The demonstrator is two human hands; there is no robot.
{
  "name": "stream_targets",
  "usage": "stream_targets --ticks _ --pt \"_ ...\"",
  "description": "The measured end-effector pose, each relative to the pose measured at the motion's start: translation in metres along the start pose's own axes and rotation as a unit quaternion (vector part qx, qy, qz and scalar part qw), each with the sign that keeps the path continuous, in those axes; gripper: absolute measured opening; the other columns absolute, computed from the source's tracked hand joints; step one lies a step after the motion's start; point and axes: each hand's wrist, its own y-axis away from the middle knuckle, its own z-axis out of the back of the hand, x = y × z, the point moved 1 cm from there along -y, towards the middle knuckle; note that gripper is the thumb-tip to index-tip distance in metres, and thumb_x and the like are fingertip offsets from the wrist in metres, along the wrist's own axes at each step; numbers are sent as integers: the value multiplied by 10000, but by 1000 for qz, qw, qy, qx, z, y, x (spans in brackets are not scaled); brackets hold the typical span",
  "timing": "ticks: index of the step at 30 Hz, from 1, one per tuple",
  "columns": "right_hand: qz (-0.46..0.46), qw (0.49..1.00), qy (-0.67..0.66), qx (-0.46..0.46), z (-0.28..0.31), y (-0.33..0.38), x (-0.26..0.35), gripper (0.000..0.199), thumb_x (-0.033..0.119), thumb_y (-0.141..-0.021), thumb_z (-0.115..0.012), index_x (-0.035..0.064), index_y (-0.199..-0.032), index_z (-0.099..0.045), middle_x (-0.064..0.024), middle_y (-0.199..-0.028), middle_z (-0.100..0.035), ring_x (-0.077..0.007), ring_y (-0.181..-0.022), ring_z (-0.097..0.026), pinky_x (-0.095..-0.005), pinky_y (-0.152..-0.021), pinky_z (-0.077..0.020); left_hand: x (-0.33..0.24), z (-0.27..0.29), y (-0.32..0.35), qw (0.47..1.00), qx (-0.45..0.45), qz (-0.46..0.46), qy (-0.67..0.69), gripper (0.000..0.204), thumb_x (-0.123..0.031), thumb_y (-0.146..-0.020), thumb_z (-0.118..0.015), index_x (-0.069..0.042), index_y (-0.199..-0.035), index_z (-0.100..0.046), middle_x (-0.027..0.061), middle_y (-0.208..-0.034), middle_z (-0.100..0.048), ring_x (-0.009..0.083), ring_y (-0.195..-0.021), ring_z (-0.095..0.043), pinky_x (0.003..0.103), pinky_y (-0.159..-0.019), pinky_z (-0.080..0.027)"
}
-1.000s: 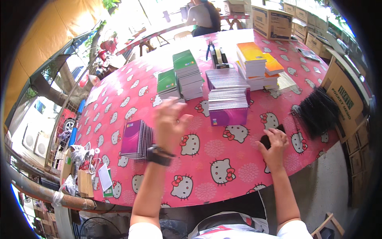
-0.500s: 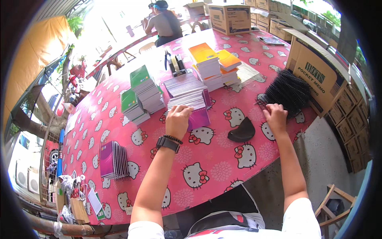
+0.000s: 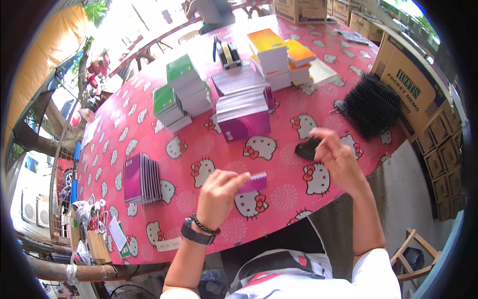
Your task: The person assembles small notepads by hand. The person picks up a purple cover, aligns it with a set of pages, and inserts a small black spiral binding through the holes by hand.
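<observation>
My left hand (image 3: 217, 197) pinches a small purple notebook (image 3: 256, 183) by its left end, low over the near part of the table. To its right, my right hand (image 3: 339, 160) is raised with thumb and fingers drawn together; whatever thin thing may be between them does not show. Partly behind that hand lies a curved black piece (image 3: 305, 149). A pile of black spiral coils (image 3: 371, 105) is beyond it at the right. Ahead is a block of purple notebooks (image 3: 244, 124) stacked with page edges up. At the left stands a row of purple notebooks (image 3: 141, 178) with dark coils along their edges.
Green-covered stacks (image 3: 180, 92) and orange-covered stacks (image 3: 271, 52) stand farther back, with a tape dispenser (image 3: 229, 56) between them. A large cardboard box (image 3: 406, 84) stands at the right edge of the pink patterned table (image 3: 279, 219). Another person (image 3: 211, 12) sits beyond.
My left hand has come back from the purple block toward me, now with a notebook in it. My right hand has left the coil pile and moved left and nearer.
</observation>
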Motion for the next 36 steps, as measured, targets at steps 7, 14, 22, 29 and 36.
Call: stream_targets --ticks 7,14,22,29,36 --pt "102 987 -28 125 -54 9 0 245 19 -805 -633 61 -1046 -646 -84 -883 -610 -194 -756 -636 -295 -678 -521 -18 -5 14 1000 2 -21 -19 387 41 -694 -635 -101 -1049 -695 41 -843 -648 206 -742 -576 314 -661 -482" --pt "70 986 -63 136 -62 9 0 269 -41 -724 -690 65 -971 -682 -51 -880 -604 -156 -785 -616 -271 -662 -507 -15 -2 22 999 6 -27 -24 371 13 -691 -650 -108 -1038 -701 37 -837 -659 205 -748 -585 320 -668 -479" --pt "94 970 -112 194 -61 6 -1 247 -64 -729 -667 55 -945 -658 -69 -899 -596 -201 -817 -617 -297 -688 -523 -16 -5 22 1000 0 -16 -20 319 -12 -715 -657 -114 -1014 -703 22 -848 -663 197 -753 -589 316 -673 -469" --pt "122 953 -98 259 -59 5 -5 158 51 -803 -657 41 -960 -651 -90 -850 -577 -246 -803 -608 -337 -701 -511 -18 -2 22 1000 11 -14 -10 302 16 -720 -650 -98 -995 -701 32 -841 -662 207 -749 -590 320 -681 -471" --pt "140 967 -5 211 -56 8 8 268 151 -892 -573 23 -1126 -561 -168 -923 -644 -307 -835 -641 -367 -725 -510 -37 -11 19 999 -12 48 -9 287 -112 -721 -711 -89 -1001 -650 53 -911 -642 230 -827 -583 353 -757 -436"
